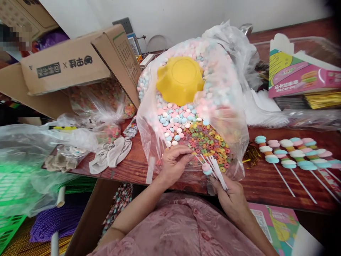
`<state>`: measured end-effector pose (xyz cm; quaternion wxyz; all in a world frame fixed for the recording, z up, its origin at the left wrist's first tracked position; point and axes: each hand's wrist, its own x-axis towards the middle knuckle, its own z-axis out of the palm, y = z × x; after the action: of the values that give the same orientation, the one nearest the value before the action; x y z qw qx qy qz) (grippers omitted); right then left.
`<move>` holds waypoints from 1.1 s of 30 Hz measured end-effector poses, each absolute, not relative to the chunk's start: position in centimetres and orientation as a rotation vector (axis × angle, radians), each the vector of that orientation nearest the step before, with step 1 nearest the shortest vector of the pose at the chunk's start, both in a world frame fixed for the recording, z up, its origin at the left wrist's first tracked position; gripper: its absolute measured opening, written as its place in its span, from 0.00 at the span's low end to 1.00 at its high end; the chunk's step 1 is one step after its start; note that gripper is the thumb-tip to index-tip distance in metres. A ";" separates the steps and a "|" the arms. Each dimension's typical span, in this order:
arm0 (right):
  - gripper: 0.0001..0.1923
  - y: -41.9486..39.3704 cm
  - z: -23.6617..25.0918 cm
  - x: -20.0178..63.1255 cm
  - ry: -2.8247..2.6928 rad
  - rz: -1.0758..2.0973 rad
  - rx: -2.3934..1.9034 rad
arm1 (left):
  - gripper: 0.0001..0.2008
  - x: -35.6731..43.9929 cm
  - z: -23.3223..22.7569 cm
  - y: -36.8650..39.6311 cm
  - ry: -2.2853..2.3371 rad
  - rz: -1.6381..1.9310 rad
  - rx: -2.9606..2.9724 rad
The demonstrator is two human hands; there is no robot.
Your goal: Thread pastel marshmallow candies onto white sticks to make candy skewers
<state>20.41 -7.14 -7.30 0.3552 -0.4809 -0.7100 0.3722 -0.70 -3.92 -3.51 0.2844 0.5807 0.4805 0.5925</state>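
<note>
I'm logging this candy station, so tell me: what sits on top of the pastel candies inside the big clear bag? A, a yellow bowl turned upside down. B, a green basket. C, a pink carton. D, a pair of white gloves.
A: an upturned yellow bowl rests on the pastel candies in the clear bag, beyond the left hand and the right hand, which holds white sticks.

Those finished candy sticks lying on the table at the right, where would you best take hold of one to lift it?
Take a finished candy stick by its bare white stick end, coming from the near table edge. The candies are stacked at the far end, while the thin stick points toward the person and lies free on the wooden table. Pinching there probably avoids squashing the sweets or nudging the neighbouring sticks.
</note>
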 end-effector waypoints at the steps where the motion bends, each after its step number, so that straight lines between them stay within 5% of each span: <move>1: 0.16 -7.2 -7.3 20.4 -1.838 0.961 -1.240 | 0.03 -0.8 -3.8 -4.0 1.280 1.568 1.712; 6: 0.16 -7.8 -7.7 20.6 -1.811 0.951 -1.184 | 0.09 -0.8 -4.9 -4.0 1.261 1.404 2.146; 20: 0.13 -8.3 -8.6 20.5 -1.714 0.982 -1.184 | 0.13 -0.1 -4.8 -3.6 1.187 1.486 0.897; 24: 0.12 -8.7 -9.3 21.1 -1.627 1.025 -1.170 | 0.09 -3.0 -4.6 -2.9 1.491 1.413 1.343; 33: 0.10 -8.1 -9.7 21.7 -1.524 0.846 -1.199 | 0.10 -4.3 -2.8 1.8 1.965 0.563 2.326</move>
<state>21.67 -8.13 -9.70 0.4905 -0.4939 -0.6277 0.3485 -4.30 1.80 -2.79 0.0226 0.7511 0.6343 0.1816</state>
